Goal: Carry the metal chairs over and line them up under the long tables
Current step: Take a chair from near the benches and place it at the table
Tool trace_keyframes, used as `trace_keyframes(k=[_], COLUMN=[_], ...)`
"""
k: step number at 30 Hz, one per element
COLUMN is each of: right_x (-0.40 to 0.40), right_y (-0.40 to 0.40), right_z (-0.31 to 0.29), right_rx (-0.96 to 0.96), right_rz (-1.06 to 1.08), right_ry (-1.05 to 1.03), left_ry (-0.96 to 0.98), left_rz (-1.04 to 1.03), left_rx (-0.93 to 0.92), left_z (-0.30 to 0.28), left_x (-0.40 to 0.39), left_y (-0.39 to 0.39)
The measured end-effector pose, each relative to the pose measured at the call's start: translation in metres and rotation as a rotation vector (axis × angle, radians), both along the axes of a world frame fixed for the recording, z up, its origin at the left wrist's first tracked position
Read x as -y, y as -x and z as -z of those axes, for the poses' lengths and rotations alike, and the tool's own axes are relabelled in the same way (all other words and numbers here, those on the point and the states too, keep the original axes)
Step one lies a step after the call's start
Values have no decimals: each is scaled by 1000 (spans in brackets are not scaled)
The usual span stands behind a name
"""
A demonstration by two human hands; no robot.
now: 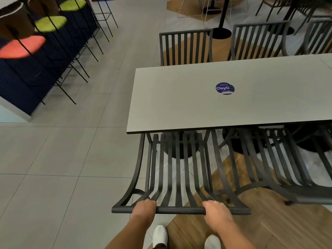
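Note:
A dark grey slatted metal chair (179, 168) stands right in front of me, its seat tucked under the near edge of the long grey table (179, 108). My left hand (143, 208) and my right hand (216, 210) both grip the chair's top back rail. A second matching chair (273, 159) sits under the table just to the right. Two more slatted chairs (186, 46) (258, 40) stand along the table's far side.
A round purple sticker (225, 88) lies on the tabletop. Bar stools with green and pink seats (50, 23) line a dark blue counter at the upper left. Black table bases and other chairs stand at the back right. Grey floor tiles stretch to the left.

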State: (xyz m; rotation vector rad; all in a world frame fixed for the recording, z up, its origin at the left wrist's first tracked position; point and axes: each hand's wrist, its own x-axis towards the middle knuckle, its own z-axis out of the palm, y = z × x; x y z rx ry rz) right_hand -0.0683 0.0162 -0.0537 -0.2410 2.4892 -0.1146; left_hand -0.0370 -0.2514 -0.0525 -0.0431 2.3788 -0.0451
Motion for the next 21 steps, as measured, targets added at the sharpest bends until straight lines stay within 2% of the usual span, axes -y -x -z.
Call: trace_keyframes(k=[10,21], right_x=[-19,-32], right_y=[40,89], right_z=[7,5], right_rx=[-116,-115], right_rz=[-32,-96], right_ry=[-29,-101], left_ry=[18,27], left_rz=[45,53], left_rx=[-12,-22], left_z=[-1,5], left_x=[-22,-37], left_y=[50,89])
